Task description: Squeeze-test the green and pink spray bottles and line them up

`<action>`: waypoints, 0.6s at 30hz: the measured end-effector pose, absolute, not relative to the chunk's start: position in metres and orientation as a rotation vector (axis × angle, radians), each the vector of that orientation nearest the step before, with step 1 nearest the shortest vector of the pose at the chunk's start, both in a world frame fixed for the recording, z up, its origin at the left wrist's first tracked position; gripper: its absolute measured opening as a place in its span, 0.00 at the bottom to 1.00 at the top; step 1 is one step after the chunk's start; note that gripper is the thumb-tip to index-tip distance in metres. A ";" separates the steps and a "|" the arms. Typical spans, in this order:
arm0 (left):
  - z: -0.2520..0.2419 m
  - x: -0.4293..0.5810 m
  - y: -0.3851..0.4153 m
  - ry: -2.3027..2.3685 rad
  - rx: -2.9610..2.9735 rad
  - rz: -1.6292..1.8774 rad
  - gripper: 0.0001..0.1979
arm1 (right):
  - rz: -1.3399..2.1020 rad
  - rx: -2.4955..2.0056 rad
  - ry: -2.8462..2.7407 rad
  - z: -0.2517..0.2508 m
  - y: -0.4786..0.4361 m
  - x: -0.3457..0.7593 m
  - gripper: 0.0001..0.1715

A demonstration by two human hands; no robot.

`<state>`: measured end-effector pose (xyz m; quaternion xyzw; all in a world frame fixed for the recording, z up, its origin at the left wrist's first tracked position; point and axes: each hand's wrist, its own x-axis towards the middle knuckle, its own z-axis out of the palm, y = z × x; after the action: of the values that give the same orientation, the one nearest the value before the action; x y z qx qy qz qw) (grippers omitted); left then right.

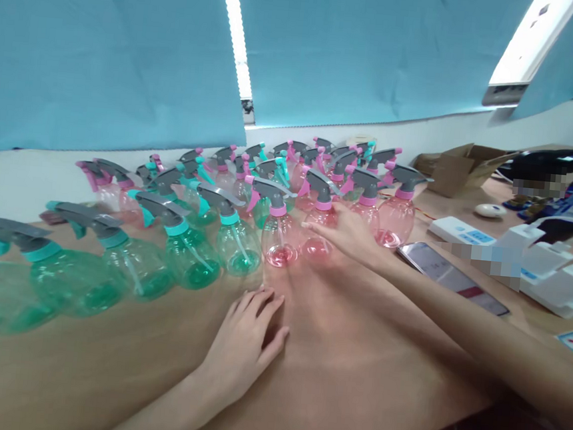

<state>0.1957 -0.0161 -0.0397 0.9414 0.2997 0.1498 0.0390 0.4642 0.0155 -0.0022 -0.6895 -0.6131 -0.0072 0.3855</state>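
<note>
My right hand [350, 232] is wrapped round the right side of a pink spray bottle [317, 250], thumb across its front; the other fingers are largely hidden. The bottle stands upright in the front row, under a grey and pink trigger head. Palm down on the wooden table [343, 374], my left hand [248, 335] holds nothing and its fingers are slightly apart. Just beyond its fingertips are another pink spray bottle [280, 238] and a green spray bottle [238, 244]. More green bottles, such as this one [192, 257], line up leftward.
Behind the front row stand several more pink and green spray bottles. To the right lie a phone [454, 276], a white power strip [463, 232] with chargers plugged in, and a white mouse [490, 211]. An open cardboard box [453, 171] sits near the wall, below blue blinds [371, 55].
</note>
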 end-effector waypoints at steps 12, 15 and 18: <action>-0.038 0.210 -0.021 0.934 2.732 0.535 0.19 | -0.028 -1.793 -1.656 0.001 -0.052 0.454 0.23; -0.037 0.210 -0.024 0.938 2.645 0.592 0.23 | -0.043 -1.846 -1.704 0.010 -0.072 0.442 0.26; -0.037 0.208 -0.027 0.937 2.562 0.652 0.29 | -0.101 -1.893 -1.766 0.027 -0.087 0.425 0.25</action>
<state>0.2083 -0.0270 -0.0368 0.9005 0.3295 0.2291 0.1677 0.4247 -0.0871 0.0267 -0.7030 -0.6561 -0.0376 0.2719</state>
